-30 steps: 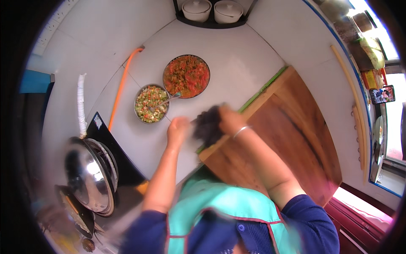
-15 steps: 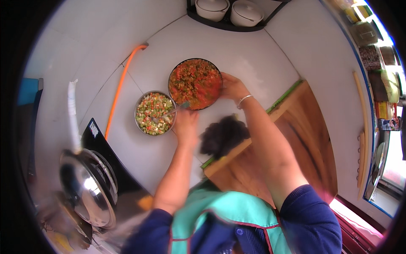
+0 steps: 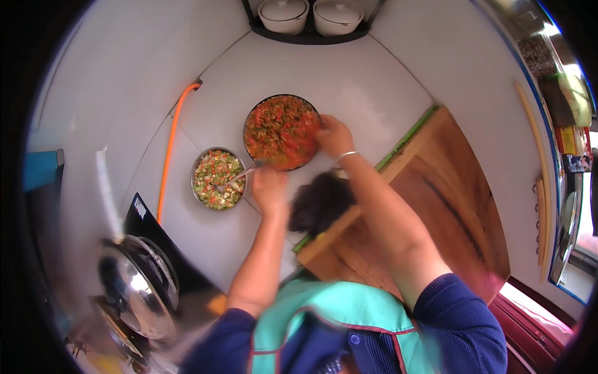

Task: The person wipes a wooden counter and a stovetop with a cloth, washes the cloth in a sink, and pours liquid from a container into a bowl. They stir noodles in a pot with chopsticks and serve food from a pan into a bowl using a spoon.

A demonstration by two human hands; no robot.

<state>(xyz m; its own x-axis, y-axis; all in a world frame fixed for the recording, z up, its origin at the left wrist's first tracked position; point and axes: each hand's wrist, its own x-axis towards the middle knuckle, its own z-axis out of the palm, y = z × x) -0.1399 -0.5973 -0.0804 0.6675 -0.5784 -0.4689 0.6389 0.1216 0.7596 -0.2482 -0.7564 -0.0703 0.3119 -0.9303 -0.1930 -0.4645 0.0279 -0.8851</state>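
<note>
A round dark-rimmed pan [image 3: 283, 128] holds a chunky red tomato-like mixture with green and brown bits. At its right edge my right hand [image 3: 335, 137], with a bracelet on the wrist, is closed on the rim. My left hand [image 3: 270, 187] is closed at the pan's near edge, and its fingertips are partly hidden. Just left of that hand stands a metal bowl [image 3: 194, 187] of diced green, orange and white vegetables. A metal spoon [image 3: 235, 179] rests in the bowl, its handle reaching toward the pan and ending close to my left fingers.
On the right lies a thick wooden board [image 3: 430, 199], with a dark blurred bundle [image 3: 321, 202] beside its left corner. An orange hose [image 3: 171, 149] runs along the left. A shiny lidded pan [image 3: 131, 283] sits lower left. White lidded pots [image 3: 283, 15] stand on a black shelf at the back.
The view has turned slightly, shifting the pots and pan left in the picture. Both hands stay at the pan, and the spoon still rests in the bowl.
</note>
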